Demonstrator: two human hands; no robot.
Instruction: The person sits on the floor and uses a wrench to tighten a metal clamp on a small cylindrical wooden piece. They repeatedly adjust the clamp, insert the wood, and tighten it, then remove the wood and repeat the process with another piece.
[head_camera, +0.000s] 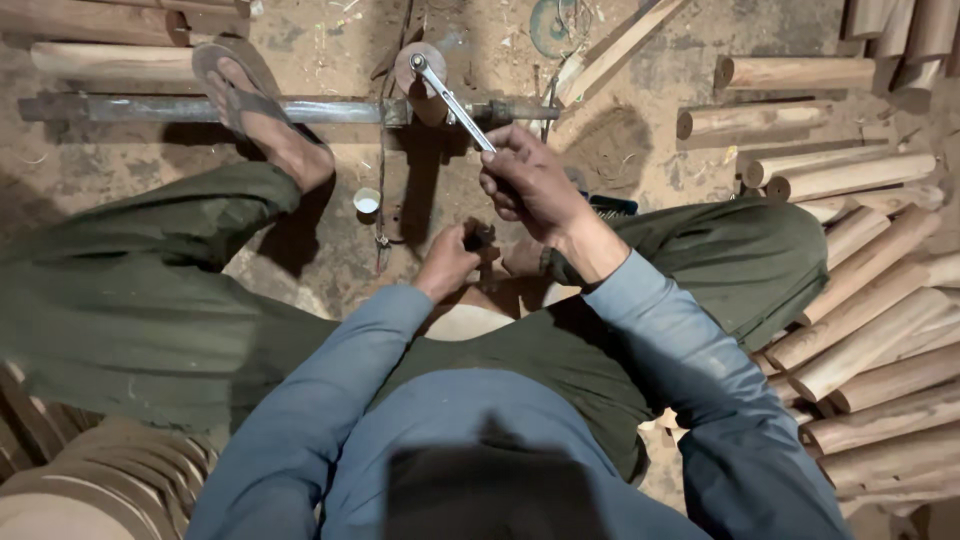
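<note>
Your right hand (530, 185) is closed around the wrench (452, 102) handle; its head sits on the round nut (420, 68), top middle. Your left hand (447, 262) pinches a small dark part (478, 240). Next, pull the handle steadily.

The person sits on the dusty floor (120, 190), right hand (528, 182) closed around the handle of a metal wrench (452, 102) whose head sits on a round part of a long steel bar (330, 110). The left hand (447, 262) pinches a small dark piece (478, 240) low between the knees. A sandalled foot (255, 105) rests on the bar. Turned wooden billets (870, 330) lie piled to the right.
</note>
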